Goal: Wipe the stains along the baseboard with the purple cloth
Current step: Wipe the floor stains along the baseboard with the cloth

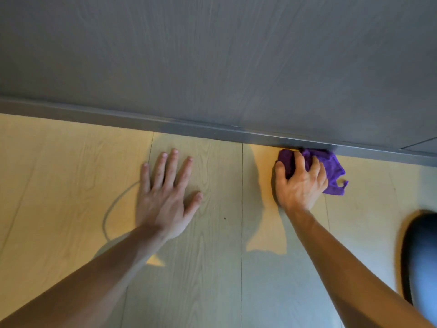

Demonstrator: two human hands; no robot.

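**Cloth pressed at the foot of the wall**

The right hand [300, 183] is curled over a bunched purple cloth [331, 169], fingers bent down across the top of it and thumb wrapped round its left end, so the hand is gripping the cloth. The cloth lies on the floor [71, 174] at the far right of the scene, with its far edge touching the grey baseboard [165, 125] where the strip meets the boards. A loose, ragged corner of the fabric sticks out to the right of the hand, flat on the floor.

The left hand [165, 197] lies palm down on the pale wood-grain floor, fingers straight and spread, holding nothing. It is well apart from the cloth, to the left and a little nearer than the baseboard.

Above the baseboard rises a grey wood-grain wall [212, 55]. Stains on the strip cannot be made out; the view there is soft. At the near right edge sits a dark rounded shape [421, 256], blurred, possibly a shoe or a knee.
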